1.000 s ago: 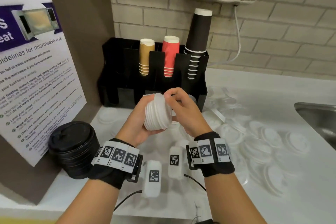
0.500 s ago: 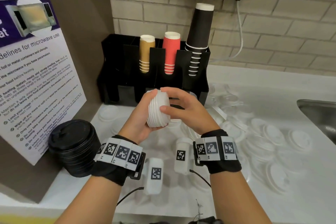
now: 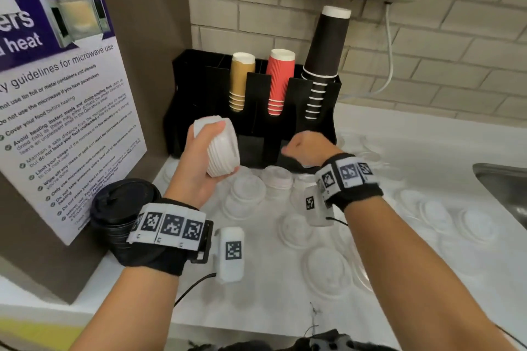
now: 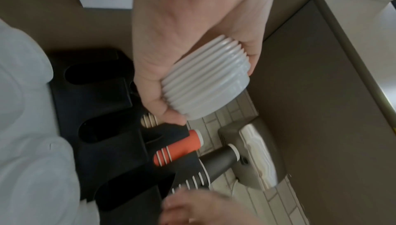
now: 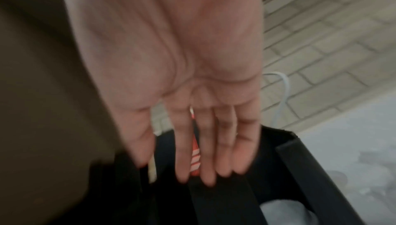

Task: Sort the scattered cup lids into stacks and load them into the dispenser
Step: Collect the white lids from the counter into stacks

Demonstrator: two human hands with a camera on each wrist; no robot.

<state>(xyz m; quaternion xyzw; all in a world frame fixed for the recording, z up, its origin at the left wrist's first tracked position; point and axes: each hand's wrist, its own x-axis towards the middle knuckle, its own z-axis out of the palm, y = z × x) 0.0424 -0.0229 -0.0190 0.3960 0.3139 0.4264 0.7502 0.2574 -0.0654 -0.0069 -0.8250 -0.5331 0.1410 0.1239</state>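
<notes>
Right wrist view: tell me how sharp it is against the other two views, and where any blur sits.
Right wrist view: the softest, the open right hand and black plastic cup dispenser smeared throughout. Left wrist view: the ribbed stack of white plastic lids in the left hand is crisp, the bottom edge blurred. Head view: mostly sharp, bent at the edges; loose white lids wash out against the pale counter.

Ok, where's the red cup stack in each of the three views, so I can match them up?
Head: red cup stack upright in the black dispenser, upper centre.
Left wrist: lying sideways in the picture, lower centre, below the white lid stack.
Right wrist: a blurred red sliver between the right hand's fingers.
Shared landmark: the black dispenser.
</notes>
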